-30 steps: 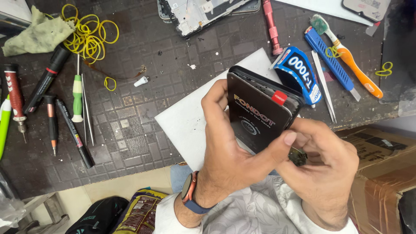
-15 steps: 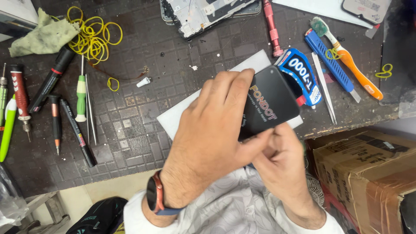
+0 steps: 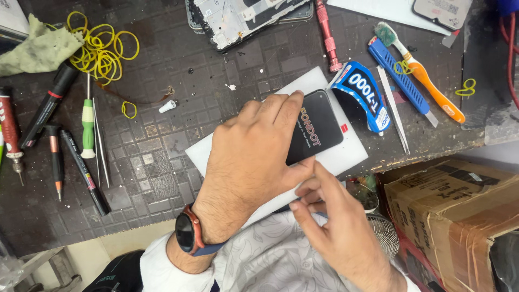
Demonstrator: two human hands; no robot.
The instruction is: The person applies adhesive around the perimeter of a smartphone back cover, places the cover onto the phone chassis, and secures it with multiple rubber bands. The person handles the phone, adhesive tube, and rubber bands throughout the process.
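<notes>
A black phone [image 3: 319, 130] lies back side up on a white pad [image 3: 346, 157] in the middle of the dark work mat. My left hand [image 3: 254, 157], with a watch on its wrist, lies flat over the phone's near half and grips it, fingertips reaching its top edge. My right hand [image 3: 330, 216] is just below, its fingers touching the phone's lower edge beside my left thumb. What the right fingers pinch, if anything, is hidden.
A blue glue tube [image 3: 362, 94], white tweezers [image 3: 393, 108], a blue pry tool [image 3: 403, 84] and an orange toothbrush [image 3: 427, 75] lie right of the pad. Screwdrivers and pens [image 3: 86, 130] and yellow rubber bands [image 3: 100, 46] lie left. An opened phone frame [image 3: 243, 16] sits at top. A cardboard box [image 3: 454, 211] stands lower right.
The phone, held tilted up in both hands a second ago, has been laid down flat on the white pad. My left hand now presses over it.
</notes>
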